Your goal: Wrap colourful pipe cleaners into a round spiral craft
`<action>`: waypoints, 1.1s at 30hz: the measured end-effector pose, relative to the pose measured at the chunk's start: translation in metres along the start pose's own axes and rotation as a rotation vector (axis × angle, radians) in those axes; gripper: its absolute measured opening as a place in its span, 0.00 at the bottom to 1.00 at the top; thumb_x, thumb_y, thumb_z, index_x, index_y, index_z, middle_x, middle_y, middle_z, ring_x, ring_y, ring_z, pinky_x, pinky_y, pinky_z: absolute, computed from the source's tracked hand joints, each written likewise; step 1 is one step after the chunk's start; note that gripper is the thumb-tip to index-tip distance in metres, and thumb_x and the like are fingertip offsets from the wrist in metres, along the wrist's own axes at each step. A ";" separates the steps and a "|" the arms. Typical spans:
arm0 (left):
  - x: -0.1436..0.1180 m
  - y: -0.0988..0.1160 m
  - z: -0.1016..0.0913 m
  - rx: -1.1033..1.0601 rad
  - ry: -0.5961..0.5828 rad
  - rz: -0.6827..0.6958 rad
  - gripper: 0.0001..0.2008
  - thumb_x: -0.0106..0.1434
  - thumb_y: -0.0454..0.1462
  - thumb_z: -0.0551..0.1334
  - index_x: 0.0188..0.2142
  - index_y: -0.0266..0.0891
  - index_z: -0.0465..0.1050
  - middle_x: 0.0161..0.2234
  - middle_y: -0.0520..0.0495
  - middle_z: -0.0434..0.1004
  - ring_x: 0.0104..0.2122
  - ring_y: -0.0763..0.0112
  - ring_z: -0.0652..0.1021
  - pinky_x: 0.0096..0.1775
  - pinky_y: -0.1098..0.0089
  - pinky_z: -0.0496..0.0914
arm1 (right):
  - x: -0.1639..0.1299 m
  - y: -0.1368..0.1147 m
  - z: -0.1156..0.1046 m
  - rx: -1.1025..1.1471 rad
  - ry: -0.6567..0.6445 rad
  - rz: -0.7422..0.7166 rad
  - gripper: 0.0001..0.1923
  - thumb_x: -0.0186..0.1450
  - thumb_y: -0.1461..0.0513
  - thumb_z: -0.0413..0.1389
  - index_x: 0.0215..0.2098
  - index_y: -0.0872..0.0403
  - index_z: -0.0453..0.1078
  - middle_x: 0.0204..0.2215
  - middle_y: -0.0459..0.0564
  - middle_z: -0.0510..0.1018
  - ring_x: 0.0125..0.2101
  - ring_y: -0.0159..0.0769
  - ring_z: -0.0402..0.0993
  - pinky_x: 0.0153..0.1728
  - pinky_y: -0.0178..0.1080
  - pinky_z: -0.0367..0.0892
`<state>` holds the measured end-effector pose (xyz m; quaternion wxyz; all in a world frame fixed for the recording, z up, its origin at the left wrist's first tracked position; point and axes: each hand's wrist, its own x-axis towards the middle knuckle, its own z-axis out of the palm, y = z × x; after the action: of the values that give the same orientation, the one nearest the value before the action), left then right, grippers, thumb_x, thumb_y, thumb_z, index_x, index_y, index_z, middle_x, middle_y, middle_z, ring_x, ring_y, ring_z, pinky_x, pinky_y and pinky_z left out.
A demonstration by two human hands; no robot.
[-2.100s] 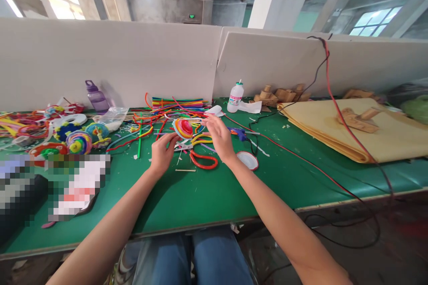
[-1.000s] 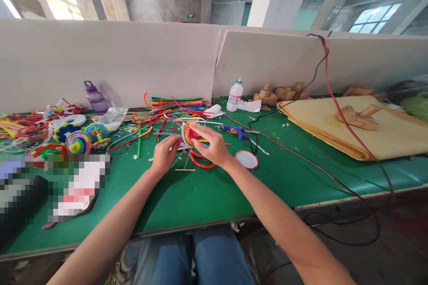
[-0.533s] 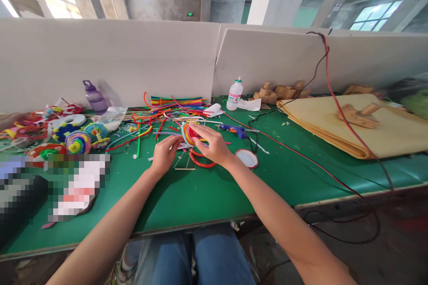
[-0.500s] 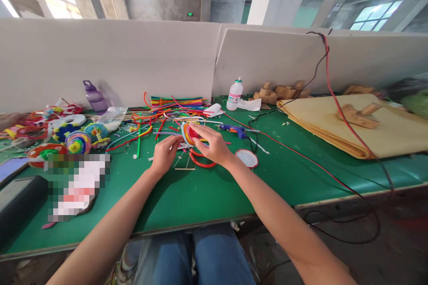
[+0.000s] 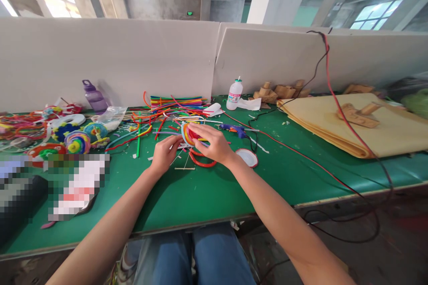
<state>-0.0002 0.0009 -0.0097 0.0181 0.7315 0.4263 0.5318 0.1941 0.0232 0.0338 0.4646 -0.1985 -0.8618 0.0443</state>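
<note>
Between my two hands is a round coil of coloured pipe cleaners (image 5: 186, 135), blue, yellow and red bands showing at its left side. My right hand (image 5: 211, 143) lies across it with thumb and fingers closed on it, hiding its right part. My left hand (image 5: 166, 151) pinches at its lower left edge; what lies exactly between those fingertips is hidden. Below the coil, thin white strings run to a small pale stick (image 5: 184, 168). Behind my right hand's wrist side, a red curved piece (image 5: 203, 164) rests on the green table (image 5: 200, 200).
A blue glue gun (image 5: 234, 130) and a round white lid (image 5: 246, 158) lie to the right. Bundled pipe cleaners (image 5: 177, 101) and a white bottle (image 5: 234, 94) stand behind. Finished-looking colourful coils (image 5: 77, 141) sit left. Cables cross the right side by yellow sheets (image 5: 321, 127).
My hands and the coil stay nearly still. At the far left edge, another person's hand seen earlier above the colourful pieces is gone from there.
</note>
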 end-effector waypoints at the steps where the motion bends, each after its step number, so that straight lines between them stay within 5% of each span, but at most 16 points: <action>1: 0.000 0.000 0.000 0.000 -0.003 0.000 0.10 0.65 0.37 0.57 0.38 0.40 0.78 0.35 0.46 0.82 0.33 0.69 0.80 0.38 0.72 0.73 | 0.000 0.000 0.000 -0.001 -0.002 0.009 0.23 0.63 0.65 0.52 0.57 0.49 0.68 0.54 0.48 0.73 0.54 0.39 0.71 0.57 0.50 0.67; 33: 0.000 -0.002 -0.001 -0.003 -0.009 -0.001 0.11 0.65 0.38 0.57 0.38 0.40 0.78 0.33 0.46 0.82 0.33 0.69 0.80 0.37 0.71 0.72 | 0.000 -0.002 0.001 -0.032 -0.023 0.032 0.22 0.64 0.59 0.55 0.57 0.48 0.67 0.55 0.49 0.73 0.55 0.40 0.69 0.57 0.50 0.66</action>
<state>-0.0020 0.0018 -0.0103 0.0213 0.7338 0.4257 0.5290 0.1923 0.0216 0.0335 0.4506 -0.2191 -0.8645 0.0404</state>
